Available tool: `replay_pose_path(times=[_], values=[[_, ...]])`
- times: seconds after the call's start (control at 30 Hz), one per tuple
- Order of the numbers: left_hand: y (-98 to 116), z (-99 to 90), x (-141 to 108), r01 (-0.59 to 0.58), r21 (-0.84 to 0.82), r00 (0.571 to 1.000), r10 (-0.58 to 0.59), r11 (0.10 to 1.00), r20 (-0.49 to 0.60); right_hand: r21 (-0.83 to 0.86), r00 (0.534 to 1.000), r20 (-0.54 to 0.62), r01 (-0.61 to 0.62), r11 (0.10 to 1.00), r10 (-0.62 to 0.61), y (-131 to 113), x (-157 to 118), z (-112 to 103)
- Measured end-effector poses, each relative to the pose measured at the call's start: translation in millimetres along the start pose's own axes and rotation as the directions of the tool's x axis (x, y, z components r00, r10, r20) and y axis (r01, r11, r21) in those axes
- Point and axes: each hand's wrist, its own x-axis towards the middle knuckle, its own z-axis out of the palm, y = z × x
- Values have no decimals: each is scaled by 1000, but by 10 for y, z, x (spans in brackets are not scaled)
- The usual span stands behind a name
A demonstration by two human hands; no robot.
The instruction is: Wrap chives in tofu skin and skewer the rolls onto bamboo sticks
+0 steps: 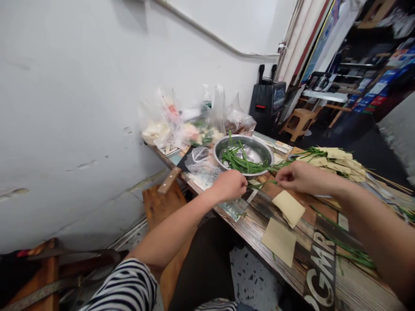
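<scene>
Head view: your left hand (229, 185) and right hand (288, 176) pinch a chive strand (254, 186) running sideways between them, on your side of the steel bowl (272, 156); the folded tofu sheet (289, 206) lies nearer your right hand.

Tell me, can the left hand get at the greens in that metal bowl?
Probably yes: the left hand is beside the uncovered metal bowl, and nothing covers the greens, though that hand seems to pinch a green strand.
</scene>
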Motion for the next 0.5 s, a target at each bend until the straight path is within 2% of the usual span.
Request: replay_pose_path(times=[0.07, 0.13, 0.2, 0.23, 0.27, 0.3, 0.33, 0.4, 0.43, 0.47, 0.5], values=[[-75, -265, 100, 31, -32, 999, -32, 999, -22, 119, 992, -128, 9, 993, 7, 36, 38, -254], [-185, -458, 308, 98, -22, 982, -101, 995, -158, 135, 957, -286, 0, 991, 39, 32, 147, -463], [-313, -530, 571, 121, 32, 954, -108, 992, -280, 71, 902, -427, -40, 997, 67, -24, 314, -597], [-377, -519, 700, 117, 59, 948, -94, 991, -305, 21, 877, -475, -70, 997, 72, -65, 415, -627], [-436, -484, 815, 99, 87, 958, -71, 991, -278, -38, 862, -502, -101, 994, 68, -107, 527, -629], [-489, -432, 908, 73, 114, 981, -51, 991, -188, -103, 865, -497, -128, 986, 61, -143, 646, -604], [-539, -374, 975, 45, 136, 998, -38, 990, -60, -172, 892, -449, -149, 974, 57, -168, 770, -555], [-633, -273, 1022, 21, 163, 988, -45, 986, 148, -303, 965, -253, -142, 943, 64, -169, 1022, -412], [-683, -242, 1004, 29, 163, 983, -58, 986, 174, -348, 986, -149, -127, 929, 78, -144, 1144, -334], [-735, -228, 963, 52, 149, 988, -73, 988, 140, -375, 992, -82, -119, 919, 95, -106, 1259, -259], [-789, -231, 905, 84, 119, 994, -92, 989, 60, -383, 992, -49, -127, 915, 118, -59, 1368, -192]])
